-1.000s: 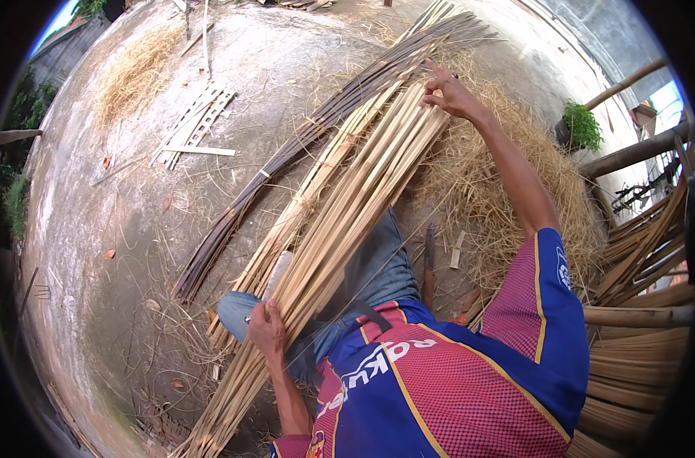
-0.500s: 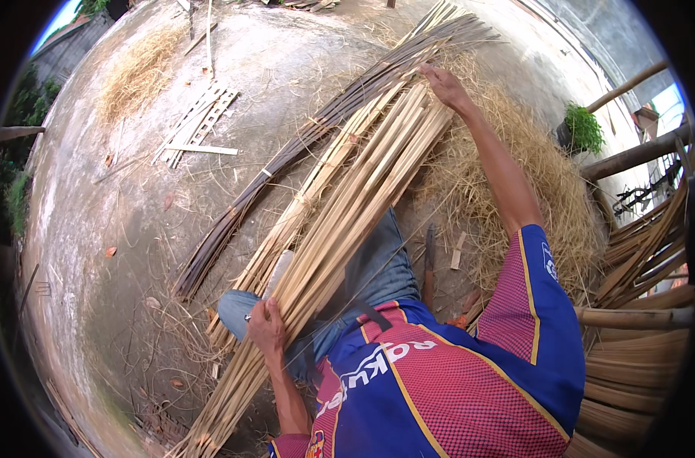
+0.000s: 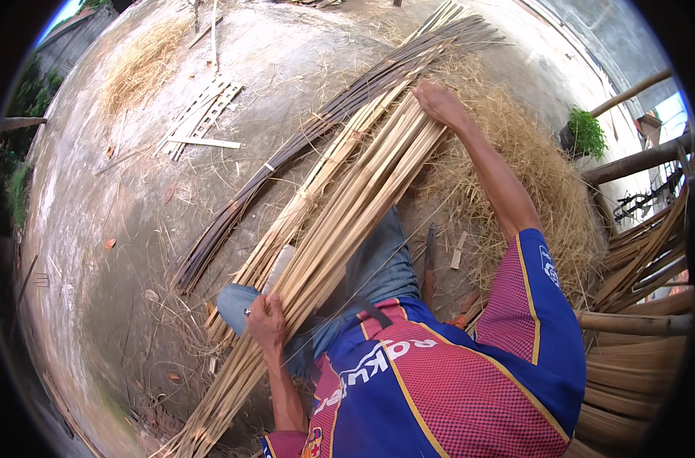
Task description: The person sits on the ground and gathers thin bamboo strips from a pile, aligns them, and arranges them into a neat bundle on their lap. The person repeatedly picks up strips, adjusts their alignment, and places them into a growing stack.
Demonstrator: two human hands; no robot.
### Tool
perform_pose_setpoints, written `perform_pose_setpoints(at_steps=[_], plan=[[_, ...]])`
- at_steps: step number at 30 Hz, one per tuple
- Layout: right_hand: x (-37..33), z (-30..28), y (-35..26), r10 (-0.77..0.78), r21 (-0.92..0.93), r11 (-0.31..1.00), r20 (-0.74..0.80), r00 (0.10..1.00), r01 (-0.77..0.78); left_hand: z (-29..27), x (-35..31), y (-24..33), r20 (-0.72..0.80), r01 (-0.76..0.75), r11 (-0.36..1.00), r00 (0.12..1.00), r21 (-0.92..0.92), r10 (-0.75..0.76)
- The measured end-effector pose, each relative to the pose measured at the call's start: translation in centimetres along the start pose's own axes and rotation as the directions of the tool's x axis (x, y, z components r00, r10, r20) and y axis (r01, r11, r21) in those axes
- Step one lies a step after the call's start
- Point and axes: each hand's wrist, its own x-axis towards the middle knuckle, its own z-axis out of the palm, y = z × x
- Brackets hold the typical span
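Note:
A thick bundle of pale bamboo strips (image 3: 355, 233) lies slantwise across my lap, from the lower left to the upper right. My left hand (image 3: 266, 320) is closed round its edge beside my bent knee. At the far end, the fingers of my right hand (image 3: 441, 105) are curled against the strip tips, closed on them. Beyond this bundle, a second row of pale strips (image 3: 305, 200) lies on the ground, and a bundle of dark strips (image 3: 237, 202) with a light tie rests alongside it. A whitish flat piece (image 3: 279, 267) shows between the pale strips near my knee.
A heap of straw-like shavings (image 3: 523, 175) spreads beneath and beyond my right arm. A long, dark knife-like tool (image 3: 430, 263) lies by my thigh. Farther left are slatted pieces (image 3: 204, 118) and another shavings pile (image 3: 143, 65). Poles (image 3: 633, 324) and stacked strips stand at the right.
My right hand has shifted slightly left and down, coming in against the ends of the strips. My left hand keeps its grip at nearly the same place.

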Motion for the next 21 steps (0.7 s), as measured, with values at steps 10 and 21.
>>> perform_pose_setpoints(at_steps=[10,21], plan=[[-1.4,-2.2,-6.8,0.074,-0.037,0.997,0.349,0.934,-0.066,0.0,-0.4,-0.2,-0.064,-0.020,0.995,0.998,0.094,0.026],[1.0,-0.5,-5.5,0.076,0.177,0.975,0.292,0.954,-0.132,-0.5,-0.5,-0.4,-0.015,-0.028,0.995,0.999,0.099,0.030]])
